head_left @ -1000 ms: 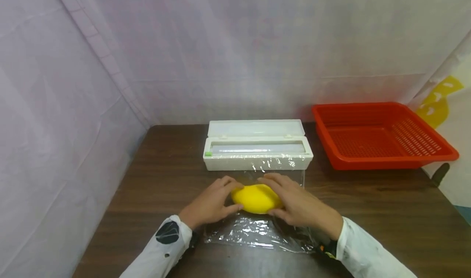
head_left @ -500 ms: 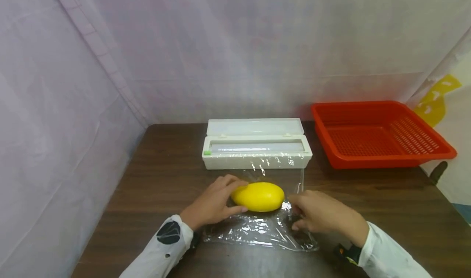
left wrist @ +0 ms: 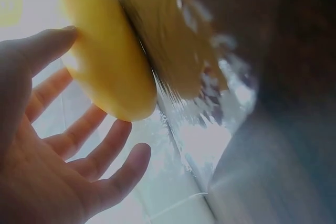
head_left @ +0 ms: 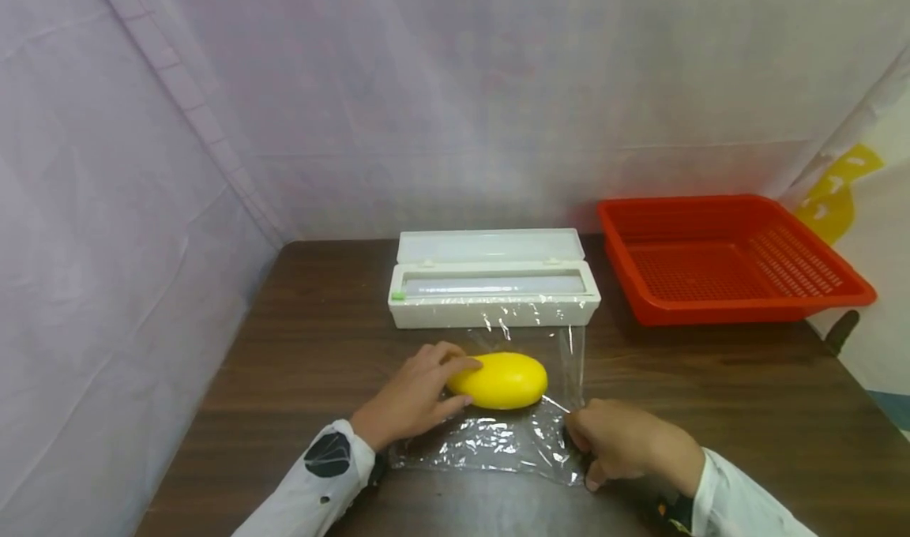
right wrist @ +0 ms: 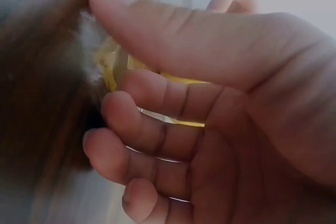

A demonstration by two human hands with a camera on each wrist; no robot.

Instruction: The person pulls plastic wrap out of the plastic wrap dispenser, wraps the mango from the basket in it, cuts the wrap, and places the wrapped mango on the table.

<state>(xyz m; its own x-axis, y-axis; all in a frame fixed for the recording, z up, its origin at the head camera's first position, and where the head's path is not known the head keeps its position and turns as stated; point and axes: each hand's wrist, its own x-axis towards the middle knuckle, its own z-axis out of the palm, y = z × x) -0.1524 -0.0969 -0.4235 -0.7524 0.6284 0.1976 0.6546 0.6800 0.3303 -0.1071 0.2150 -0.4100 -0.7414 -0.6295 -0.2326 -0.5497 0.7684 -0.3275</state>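
A smooth yellow oval fruit [head_left: 505, 381], shaped like a mango, lies on a sheet of clear plastic wrap [head_left: 490, 442]. The wrap runs out from the front of a white wrap dispenser [head_left: 495, 313] whose lid stands raised. My left hand [head_left: 415, 395] holds the fruit's left end, thumb on one side and fingertips on the other, as the left wrist view also shows. At the wrap's right front corner, my right hand [head_left: 629, 442] grips the film with curled fingers. A taut fold runs from the fruit to these fingers. The exact pinch is partly hidden in the right wrist view.
A red plastic basket [head_left: 721, 316] stands at the back right of the brown wooden table [head_left: 320, 316]. White sheeting [head_left: 455, 110] hangs behind and to the left. A dark oblong thing [head_left: 842, 332] shows at the right edge.
My right hand has left the fruit, moved right and then toward the table's front, and drawn the wrap's right edge inward. My left hand has stayed on the fruit.
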